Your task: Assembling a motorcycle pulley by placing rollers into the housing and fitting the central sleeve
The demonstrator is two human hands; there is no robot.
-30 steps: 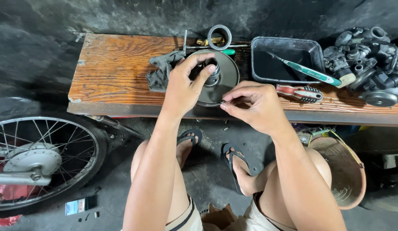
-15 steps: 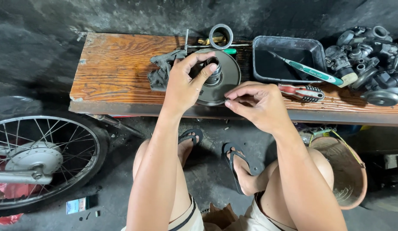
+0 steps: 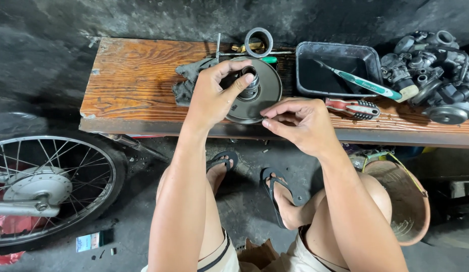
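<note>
I am gripping the raised central hub of a dark grey, round metal disc [image 3: 259, 93] with my left hand [image 3: 211, 98], fingers curled around it, on the wooden table [image 3: 138, 75]. My right hand [image 3: 300, 123], at its five o'clock, is pinching something too small to tell.

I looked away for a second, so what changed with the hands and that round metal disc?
The right hand drew in toward the round grey metal disc, fingertips pinched at its near edge. The left hand stayed gripping the disc's centre hub. The green-handled toothbrush and black tray kept their places.
</note>
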